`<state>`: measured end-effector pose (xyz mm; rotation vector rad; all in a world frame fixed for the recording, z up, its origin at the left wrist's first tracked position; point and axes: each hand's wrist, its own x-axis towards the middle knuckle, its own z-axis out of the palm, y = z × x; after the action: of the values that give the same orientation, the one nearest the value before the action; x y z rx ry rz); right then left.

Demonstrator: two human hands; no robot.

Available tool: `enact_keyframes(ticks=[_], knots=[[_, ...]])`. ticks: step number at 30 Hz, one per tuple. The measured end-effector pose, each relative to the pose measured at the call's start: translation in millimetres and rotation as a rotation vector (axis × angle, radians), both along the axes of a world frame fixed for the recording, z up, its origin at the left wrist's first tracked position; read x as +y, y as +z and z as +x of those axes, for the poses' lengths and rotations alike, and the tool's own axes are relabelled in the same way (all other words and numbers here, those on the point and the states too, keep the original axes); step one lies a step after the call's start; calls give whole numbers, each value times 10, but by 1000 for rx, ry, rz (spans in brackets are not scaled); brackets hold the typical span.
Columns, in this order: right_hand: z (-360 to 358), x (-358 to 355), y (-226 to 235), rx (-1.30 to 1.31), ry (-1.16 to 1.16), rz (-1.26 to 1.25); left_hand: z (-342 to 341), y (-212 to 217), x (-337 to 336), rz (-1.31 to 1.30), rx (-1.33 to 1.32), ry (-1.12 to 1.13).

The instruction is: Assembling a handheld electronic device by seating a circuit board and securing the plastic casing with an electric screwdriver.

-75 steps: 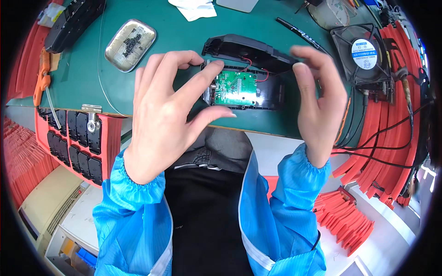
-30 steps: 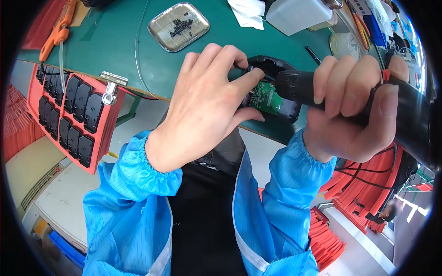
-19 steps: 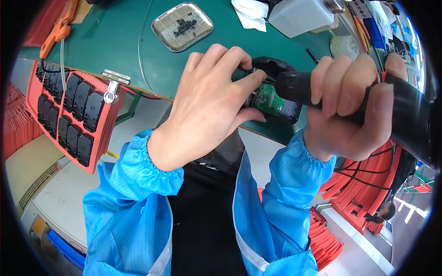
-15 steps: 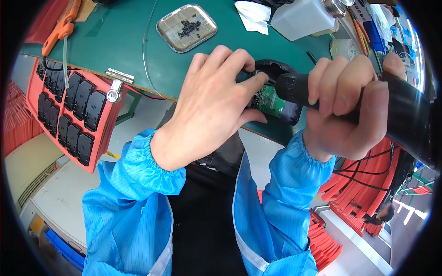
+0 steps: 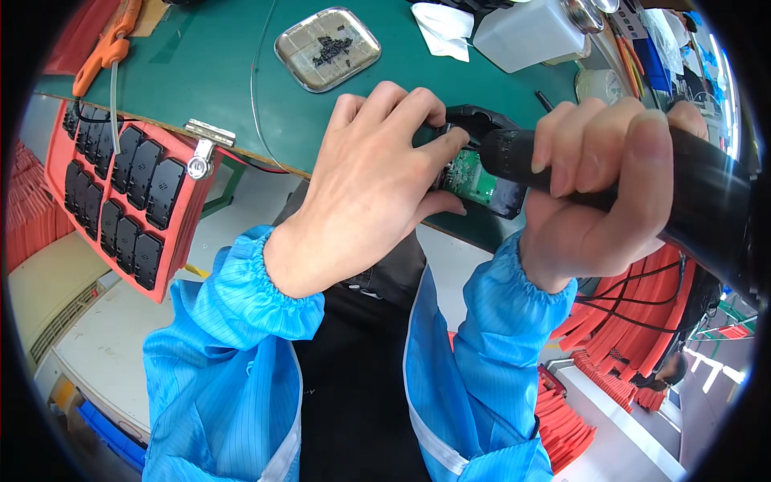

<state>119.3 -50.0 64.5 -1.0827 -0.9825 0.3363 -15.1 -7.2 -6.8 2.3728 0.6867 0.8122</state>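
Observation:
My left hand (image 5: 365,177) reaches over the table's front edge, thumb and fingers closed on the left side of a black plastic housing (image 5: 507,201). Inside that housing lies a green circuit board (image 5: 474,181), partly covered by my fingers. My right hand (image 5: 602,185) is wrapped around a thick black electric screwdriver (image 5: 707,189), tilted with its ribbed nose pointing left over the board. The bit's tip and what it touches are hidden. Beyond my left hand, a shallow metal dish (image 5: 328,50) holds a small heap of black screws or similar tiny parts (image 5: 331,51).
A red tray (image 5: 120,201) of black plastic covers hangs off the table's left front, near a metal clip (image 5: 205,145). An orange-handled tool (image 5: 104,56) lies at far left. A white bottle (image 5: 526,34) and white tissue (image 5: 442,28) stand behind. Red bundles (image 5: 634,305) lie right.
My right hand and wrist have shifted slightly down and toward me around the screwdriver, which stays in nearly the same place. My left hand holds the housing as before.

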Motion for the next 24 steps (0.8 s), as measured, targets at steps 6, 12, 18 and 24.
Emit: enact_keyframes(ticks=[6,12,18,24], knots=[[122,-28,5,78,224,134,-8,9,-8,7,2,13],[396,-171,142,100,389,220,8,10,-2,23,-97,25],[489,-339,331,29,548,158,-59,24,23,39,-272,113],[514,-343,134,43,459,252,-250,0,466,316,-159,310]])
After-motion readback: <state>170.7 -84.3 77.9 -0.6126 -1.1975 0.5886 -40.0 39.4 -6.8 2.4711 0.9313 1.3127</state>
